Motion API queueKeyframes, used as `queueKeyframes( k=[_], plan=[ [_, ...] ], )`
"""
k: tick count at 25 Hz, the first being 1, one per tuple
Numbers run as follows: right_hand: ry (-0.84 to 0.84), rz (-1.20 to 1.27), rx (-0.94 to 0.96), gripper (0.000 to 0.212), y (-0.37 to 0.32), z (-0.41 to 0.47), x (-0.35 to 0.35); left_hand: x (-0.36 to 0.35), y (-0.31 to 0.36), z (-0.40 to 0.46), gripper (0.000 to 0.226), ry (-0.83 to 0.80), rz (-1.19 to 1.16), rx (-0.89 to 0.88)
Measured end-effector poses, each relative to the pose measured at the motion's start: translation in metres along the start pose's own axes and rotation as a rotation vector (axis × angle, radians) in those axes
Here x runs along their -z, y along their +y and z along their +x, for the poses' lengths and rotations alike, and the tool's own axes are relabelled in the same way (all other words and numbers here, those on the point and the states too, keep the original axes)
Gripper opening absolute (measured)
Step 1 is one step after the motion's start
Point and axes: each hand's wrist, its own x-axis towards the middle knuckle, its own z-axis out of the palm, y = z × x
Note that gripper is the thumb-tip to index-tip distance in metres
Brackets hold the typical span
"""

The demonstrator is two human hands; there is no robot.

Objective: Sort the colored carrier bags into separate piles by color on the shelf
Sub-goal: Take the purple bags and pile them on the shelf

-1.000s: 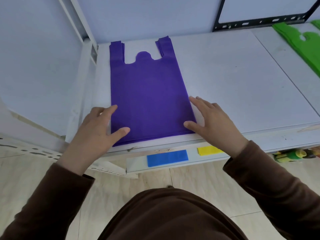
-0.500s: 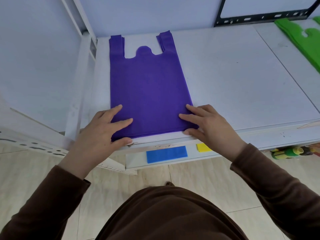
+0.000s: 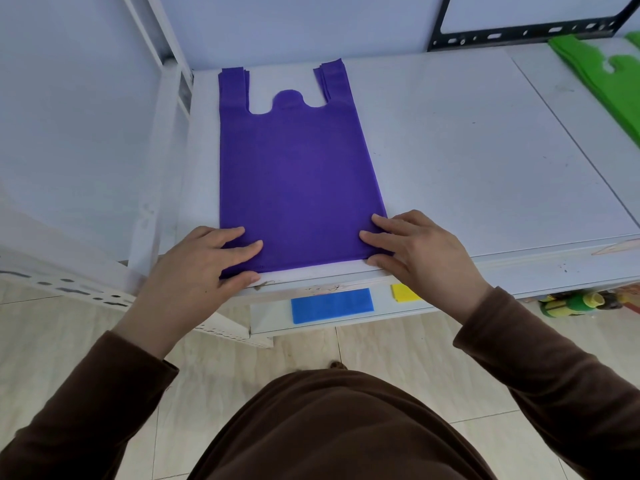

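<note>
A flat pile of purple carrier bags (image 3: 294,168) lies at the left end of the white shelf (image 3: 467,150), handles pointing to the back wall. My left hand (image 3: 204,268) holds the pile's near left corner, fingers on top and thumb against the front edge. At the near right corner my right hand (image 3: 422,251) grips the same way. A green bag pile (image 3: 602,81) lies at the far right of the shelf, partly cut off by the frame. On a lower shelf a blue bag (image 3: 331,304) and a yellow bag (image 3: 403,292) peek out.
A white upright post (image 3: 162,39) and a side panel close off the shelf's left end. A black bracket (image 3: 519,32) runs along the back wall. Green and yellow toys (image 3: 575,303) lie low down on the right. Bare shelf stretches between the purple and green piles.
Both hands moved from the pile's sides onto its near corners, fingers sliding on top and thumbs coming to the front edge. The pile itself has stayed in place.
</note>
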Motion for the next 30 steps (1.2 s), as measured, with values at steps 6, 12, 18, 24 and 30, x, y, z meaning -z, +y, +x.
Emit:
queueKeyframes(
  k=[6, 12, 18, 24, 30],
  plan=[
    [0.029, 0.036, -0.013, 0.039, 0.000, -0.001, -0.002, 0.002, 0.001, -0.001, 0.048, 0.014, -0.017, -0.001],
    [0.025, 0.062, -0.074, 0.041, -0.001, 0.001, -0.003, 0.001, 0.002, -0.002, 0.050, 0.037, -0.128, 0.055],
    [0.029, 0.053, -0.048, 0.041, 0.001, 0.000, -0.003, 0.001, 0.009, -0.003, 0.048, 0.052, -0.197, 0.111],
    [0.092, 0.073, -0.062, 0.055, -0.006, -0.016, 0.007, 0.011, 0.027, -0.026, 0.065, 0.076, -0.165, 0.110],
    [0.201, 0.033, -0.114, 0.046, -0.046, -0.078, 0.010, 0.006, 0.047, -0.085, 0.056, 0.182, -0.141, -0.009]
  ],
)
